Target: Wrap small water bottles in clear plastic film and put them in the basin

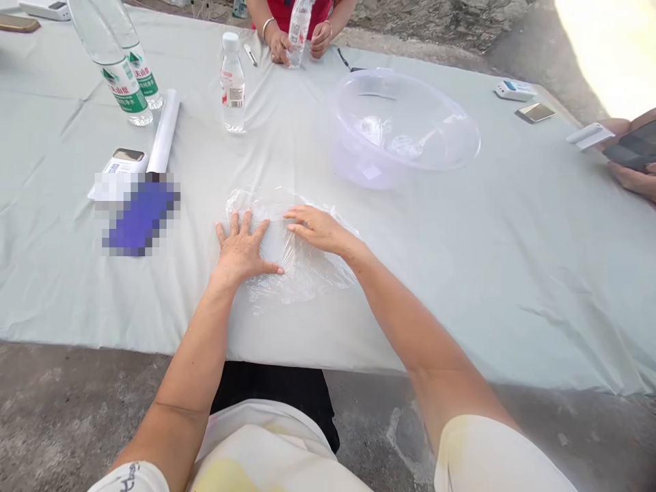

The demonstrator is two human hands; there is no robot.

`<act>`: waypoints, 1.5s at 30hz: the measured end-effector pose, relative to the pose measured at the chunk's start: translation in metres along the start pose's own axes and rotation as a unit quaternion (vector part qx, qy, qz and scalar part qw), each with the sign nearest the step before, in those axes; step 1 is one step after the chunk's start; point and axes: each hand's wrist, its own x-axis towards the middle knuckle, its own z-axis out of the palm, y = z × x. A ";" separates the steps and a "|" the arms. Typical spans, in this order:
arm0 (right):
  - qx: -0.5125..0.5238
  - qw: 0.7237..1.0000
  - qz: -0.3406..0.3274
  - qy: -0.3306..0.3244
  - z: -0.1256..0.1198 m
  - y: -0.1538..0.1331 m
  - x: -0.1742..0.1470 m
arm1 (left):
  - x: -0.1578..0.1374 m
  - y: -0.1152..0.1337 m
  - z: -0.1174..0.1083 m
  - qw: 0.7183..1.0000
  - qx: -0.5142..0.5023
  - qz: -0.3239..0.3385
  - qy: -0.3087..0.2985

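Note:
A crinkled sheet of clear plastic film (302, 273) lies spread on the cloth-covered table (461, 287) right in front of me. My left hand (243, 249) rests palm down on its left part, fingers spread wide. Over the upper right part of the film is my right hand (320, 229), palm down with the fingers stretched toward the left and nothing seen in them. Whether those fingertips touch the film or hover just above it, I cannot tell.
Beyond my hands stands a clear plastic basin (359, 160) with crumpled clear film inside. A water bottle (234, 96), two larger bottles (126, 92) and a white roll (165, 133) stand or lie left. Across the table, a person's hands hold a bottle (298, 34); another person's hands are far right.

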 end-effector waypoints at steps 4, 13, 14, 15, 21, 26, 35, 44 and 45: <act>-0.107 0.972 0.197 0.070 -0.037 0.061 -0.012 | -0.001 -0.001 -0.002 1.000 -0.004 -0.002 -0.007; -0.069 0.962 0.058 0.256 -0.008 0.036 -0.069 | -0.003 0.008 0.003 0.998 -0.004 0.061 -0.022; -0.071 0.970 -0.015 0.234 0.003 0.020 -0.070 | -0.003 0.010 0.004 0.997 0.000 0.072 -0.025; -0.080 0.973 -0.067 0.203 0.013 0.007 -0.070 | -0.003 0.012 0.004 0.996 0.003 0.082 -0.028; -0.161 0.978 -0.079 0.104 0.042 -0.012 -0.073 | -0.016 0.007 -0.018 0.991 -0.045 0.118 -0.042; -0.149 0.980 -0.061 0.120 0.042 0.008 -0.077 | 0.004 -0.015 -0.048 0.963 -0.219 0.107 0.116; -0.117 0.961 -0.079 0.239 0.035 0.015 -0.078 | 0.176 -0.032 -0.105 0.902 -0.276 -0.182 0.279; -0.041 0.915 -0.021 0.401 0.008 0.012 -0.099 | 0.278 -0.026 -0.151 0.896 -0.258 -0.217 0.289; -0.029 0.908 -0.011 0.419 0.006 0.010 -0.102 | 0.281 -0.028 -0.150 0.899 -0.249 -0.213 0.292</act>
